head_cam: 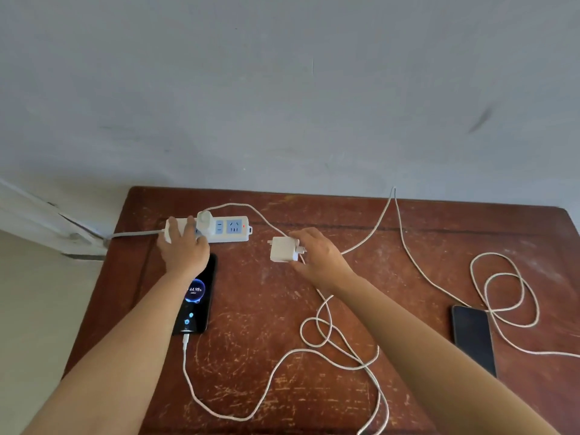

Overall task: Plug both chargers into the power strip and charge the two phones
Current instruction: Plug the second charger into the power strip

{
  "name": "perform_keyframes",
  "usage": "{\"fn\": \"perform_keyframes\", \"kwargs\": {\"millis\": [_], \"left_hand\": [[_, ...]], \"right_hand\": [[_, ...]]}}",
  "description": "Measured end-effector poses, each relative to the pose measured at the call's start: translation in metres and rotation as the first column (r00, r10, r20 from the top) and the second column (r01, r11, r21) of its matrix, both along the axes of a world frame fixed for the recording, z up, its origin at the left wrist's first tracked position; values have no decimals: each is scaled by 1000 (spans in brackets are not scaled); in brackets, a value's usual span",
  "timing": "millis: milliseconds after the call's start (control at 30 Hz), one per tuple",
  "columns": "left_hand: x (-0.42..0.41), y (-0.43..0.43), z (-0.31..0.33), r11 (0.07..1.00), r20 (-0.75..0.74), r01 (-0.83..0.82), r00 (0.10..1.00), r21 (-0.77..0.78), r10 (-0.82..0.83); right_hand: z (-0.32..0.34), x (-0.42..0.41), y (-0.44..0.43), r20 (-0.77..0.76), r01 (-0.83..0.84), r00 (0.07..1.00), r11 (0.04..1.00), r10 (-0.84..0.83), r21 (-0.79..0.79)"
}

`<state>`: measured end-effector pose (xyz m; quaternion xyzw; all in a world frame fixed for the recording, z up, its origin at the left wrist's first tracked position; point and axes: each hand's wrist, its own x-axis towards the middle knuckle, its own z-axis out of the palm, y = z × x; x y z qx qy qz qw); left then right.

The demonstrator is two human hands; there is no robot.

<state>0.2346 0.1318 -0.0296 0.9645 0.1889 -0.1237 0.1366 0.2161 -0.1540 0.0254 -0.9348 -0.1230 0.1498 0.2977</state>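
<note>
Now the left hand (183, 248) grips one end of the power strip (226, 237) while the right hand (318, 255) pinches the square charger (282, 250) just right of it; turn its prongs squarely over a free socket, then press straight.

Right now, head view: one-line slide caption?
Left hand grips power strip; right hand holds unplugged charger; left phone charging, right phone dark.

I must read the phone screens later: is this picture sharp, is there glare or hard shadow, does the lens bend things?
Head view: light soft and even, shadows faint; no glare on the lit phone, 44.98% readable; the dark phone only dull sheen; left hand gripping the power strip and right hand holding the charger show no motion blur; the far edge of the table slants, wide-lens distortion.
</note>
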Motion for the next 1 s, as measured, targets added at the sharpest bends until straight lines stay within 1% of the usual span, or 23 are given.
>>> {"fn": "perform_keyframes", "kwargs": {"millis": [100,233,367,433,600,700,800,900,1000], "left_hand": [[-2,-16,-7,999,10,38,999,22,-38],[-12,-27,-16,999,-32,4,999,34,-3],[-18,-39,-9,999,-7,-16,1000,47,16],[-19,-39,-13,998,2,-12,1000,61,12],[-25,-42,-21,996,-11,3,1000,90,-2],[-24,-46,-22,995,-12,-4,1000,100,5],[-24,-47,-20,994,5,0,1000,110,-1],[-27,-45,-18,993,36,20,999,113,-24],[-29,-43,-17,993,53,34,998,109,-40]], "right_hand": [[-1,18,4,-1,-9,1000,1000,9,-15],[0,40,8,41,-50,998,998,51,-31],[0,53,20,114,-167,978,983,175,-73],[2,57,29,109,-237,962,965,249,-110],[13,67,41,69,-360,920,903,385,-232],[23,71,48,40,-430,878,823,477,-372],[34,77,61,72,-470,827,756,557,-455],[38,84,74,98,-481,812,755,575,-445],[40,89,81,44,-478,842,782,537,-401]]}}
